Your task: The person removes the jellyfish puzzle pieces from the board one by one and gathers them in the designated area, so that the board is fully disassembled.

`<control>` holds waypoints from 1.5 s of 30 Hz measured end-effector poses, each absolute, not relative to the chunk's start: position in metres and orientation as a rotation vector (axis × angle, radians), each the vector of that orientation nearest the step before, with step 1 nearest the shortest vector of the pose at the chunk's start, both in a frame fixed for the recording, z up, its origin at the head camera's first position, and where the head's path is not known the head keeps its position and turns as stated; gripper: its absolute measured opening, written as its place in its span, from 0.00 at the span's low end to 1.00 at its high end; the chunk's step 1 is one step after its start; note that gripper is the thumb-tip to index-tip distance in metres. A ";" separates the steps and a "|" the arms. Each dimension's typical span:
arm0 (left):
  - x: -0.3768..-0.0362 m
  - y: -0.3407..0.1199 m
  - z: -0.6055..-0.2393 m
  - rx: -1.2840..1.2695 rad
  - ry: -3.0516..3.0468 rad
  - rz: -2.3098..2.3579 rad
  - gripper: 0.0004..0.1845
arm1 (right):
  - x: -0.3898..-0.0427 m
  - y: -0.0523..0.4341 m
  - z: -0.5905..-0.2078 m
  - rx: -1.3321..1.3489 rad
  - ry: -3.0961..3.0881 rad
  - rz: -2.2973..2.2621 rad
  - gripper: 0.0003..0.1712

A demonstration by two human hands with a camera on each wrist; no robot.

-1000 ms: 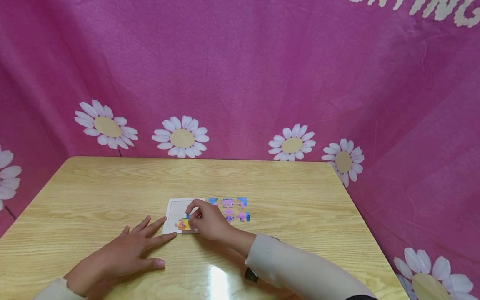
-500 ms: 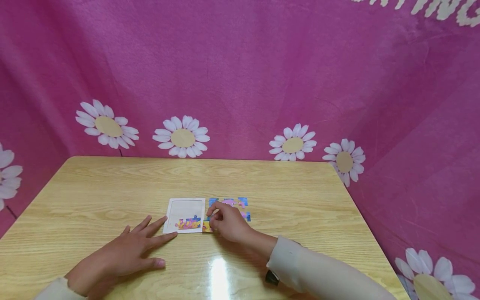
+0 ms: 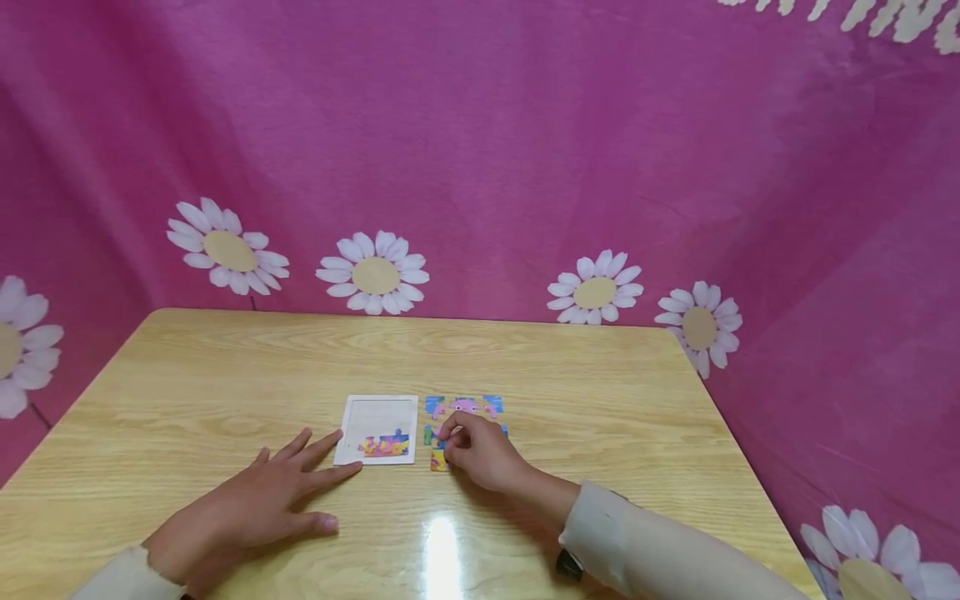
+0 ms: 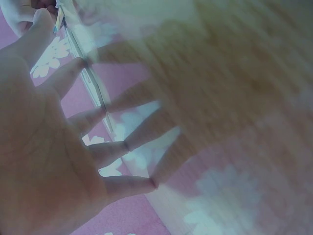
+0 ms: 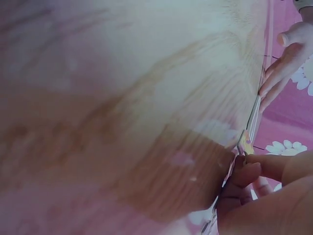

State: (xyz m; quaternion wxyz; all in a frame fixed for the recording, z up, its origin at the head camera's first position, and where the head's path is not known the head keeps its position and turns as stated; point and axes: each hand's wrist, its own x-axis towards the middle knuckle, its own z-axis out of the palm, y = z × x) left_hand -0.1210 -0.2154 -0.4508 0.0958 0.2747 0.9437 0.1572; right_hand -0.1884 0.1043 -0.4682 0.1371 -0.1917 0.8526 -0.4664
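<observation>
Wood-grain tabletop [image 3: 225, 375] with a glossy finish, and we're seeing a small jigsaw in progress on it. Our right hand [image 3: 480, 454] has its fingers curled down onto a yellow puzzle piece [image 3: 438, 459] at the near edge of the loose pieces [image 3: 465, 408]; it looks pinched between thumb and fingertips, and the right wrist view shows that piece [image 5: 244, 143] tipped up on its edge against the wood. At 9 o'clock from that hand sits the white puzzle tray [image 3: 378, 414], with a strip of fitted pieces [image 3: 384, 445] along its near side. Our left hand [image 3: 262, 500] lies flat with fingers spread, fingertips touching the tray's near left corner.

What could go wrong, as we judge it: the surface is slick, so the thin piece could skid out of the pinch. The loose ones lie close together, so knuckles might scatter them. And the tray could slide if that flat hand lets up.
</observation>
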 end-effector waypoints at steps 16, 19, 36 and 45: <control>-0.122 -0.215 -0.450 0.793 2.772 0.460 0.38 | -0.186 0.106 -0.469 -0.699 2.653 -1.157 0.07; -0.122 -0.214 -0.449 0.782 2.767 0.465 0.38 | -0.186 0.105 -0.468 -0.722 2.683 -1.127 0.07; -0.124 -0.214 -0.447 0.783 2.763 0.456 0.38 | -0.183 0.100 -0.464 -0.674 2.683 -1.018 0.05; -0.123 -0.214 -0.448 0.809 2.778 0.441 0.38 | -0.186 0.095 -0.460 -0.675 2.670 -1.058 0.04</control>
